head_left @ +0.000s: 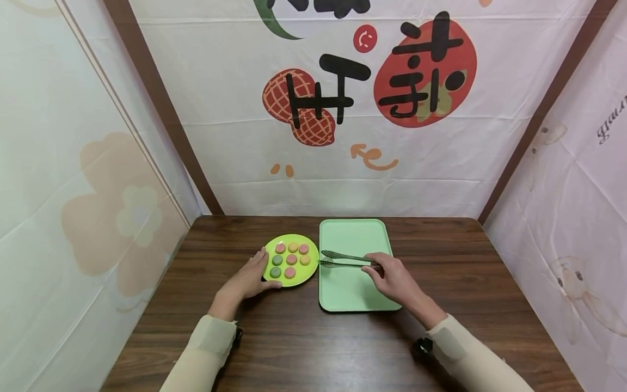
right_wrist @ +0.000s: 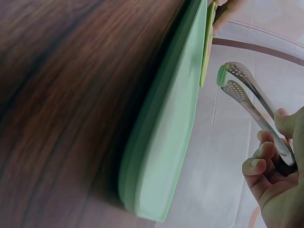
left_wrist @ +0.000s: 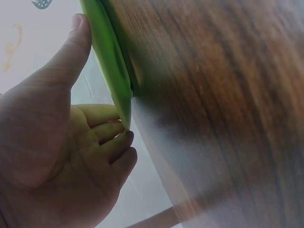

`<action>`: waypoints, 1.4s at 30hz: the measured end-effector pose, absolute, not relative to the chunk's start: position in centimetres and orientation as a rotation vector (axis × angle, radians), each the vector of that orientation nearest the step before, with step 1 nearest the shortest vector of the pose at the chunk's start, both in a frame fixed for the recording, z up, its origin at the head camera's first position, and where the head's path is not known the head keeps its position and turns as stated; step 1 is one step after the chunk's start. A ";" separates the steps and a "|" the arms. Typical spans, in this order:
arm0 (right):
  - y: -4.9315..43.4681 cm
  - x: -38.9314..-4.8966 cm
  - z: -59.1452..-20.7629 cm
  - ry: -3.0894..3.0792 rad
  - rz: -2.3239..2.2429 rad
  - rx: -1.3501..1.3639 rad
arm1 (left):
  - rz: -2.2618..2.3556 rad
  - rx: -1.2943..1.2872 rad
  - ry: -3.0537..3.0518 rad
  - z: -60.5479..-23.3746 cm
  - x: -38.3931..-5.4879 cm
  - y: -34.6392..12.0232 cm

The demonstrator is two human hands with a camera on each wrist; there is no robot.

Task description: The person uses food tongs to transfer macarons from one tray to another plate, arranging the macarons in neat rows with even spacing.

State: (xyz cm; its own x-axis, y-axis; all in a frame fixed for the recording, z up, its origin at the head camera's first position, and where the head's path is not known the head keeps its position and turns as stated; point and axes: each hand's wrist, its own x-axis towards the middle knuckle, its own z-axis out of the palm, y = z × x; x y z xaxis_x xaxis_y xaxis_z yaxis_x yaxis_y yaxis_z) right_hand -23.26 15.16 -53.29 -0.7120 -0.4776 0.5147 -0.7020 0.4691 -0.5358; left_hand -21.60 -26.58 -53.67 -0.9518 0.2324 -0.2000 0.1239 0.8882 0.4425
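Observation:
A bright yellow-green plate (head_left: 305, 276) bears several pink, yellow and green macarons (head_left: 292, 259) in rows. My left hand (head_left: 247, 280) rests at its left rim, thumb along the near edge and fingers touching the side, also seen edge-on in the left wrist view. With my right hand (head_left: 392, 275) I grip metal tongs (head_left: 346, 256) that have perforated tips. Between those tips sits a green macaron (right_wrist: 222, 76), clear in the right wrist view. The tongs hang over the pale green tray (head_left: 355, 291), their tips near its left edge, pointing at the plate.
The plate and tray stand side by side on a dark wood table (head_left: 289, 337). A printed white cloth (head_left: 235, 109) hangs behind, and more cloth walls close in both sides. A dark wrist device (head_left: 422, 346) sits by the right sleeve.

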 end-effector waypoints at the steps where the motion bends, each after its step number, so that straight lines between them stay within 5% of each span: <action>1: 15.0 -23.3 -53.3 -2.432 1.090 1.012 | 0.634 0.271 2.809 -53.6 -21.6 -26.6; 42: 9.6 -24.5 -53.0 -2.639 1.028 1.116 | 0.628 0.270 2.814 -53.7 -21.6 -26.5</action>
